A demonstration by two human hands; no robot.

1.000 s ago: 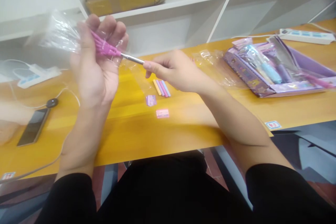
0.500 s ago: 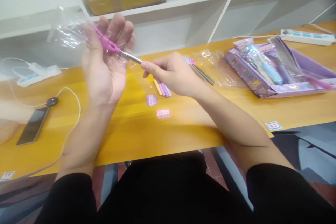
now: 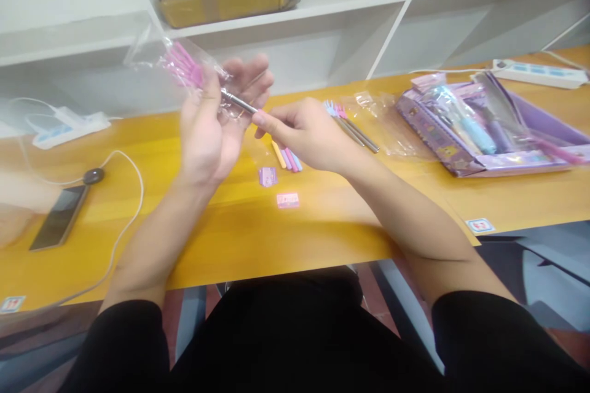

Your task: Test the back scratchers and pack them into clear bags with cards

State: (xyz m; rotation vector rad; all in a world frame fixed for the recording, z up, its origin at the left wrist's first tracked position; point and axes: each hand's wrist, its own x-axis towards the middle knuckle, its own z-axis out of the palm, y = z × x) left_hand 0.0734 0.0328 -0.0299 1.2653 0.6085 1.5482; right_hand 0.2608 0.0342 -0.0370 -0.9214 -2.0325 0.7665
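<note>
Two hands on one pink scratcher (image 3: 238, 99) above the tabletop (image 3: 322, 239): left hand (image 3: 207, 141) thumb clamps its clear bag (image 3: 146, 52), fingers spread, head blurred by plastic; right hand (image 3: 308, 136) pinches the metal rod, end hidden. Coloured sticks (image 3: 288, 160) partly covered by right hand; purple box (image 3: 516, 163) cut off at right, white shelf (image 3: 341, 0) behind. Bare wood between pink card (image 3: 288, 200) and near edge.

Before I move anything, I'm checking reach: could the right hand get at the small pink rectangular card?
Probably yes: nothing covers the card, though the right hand pinches a slim silver metal rod.
</note>
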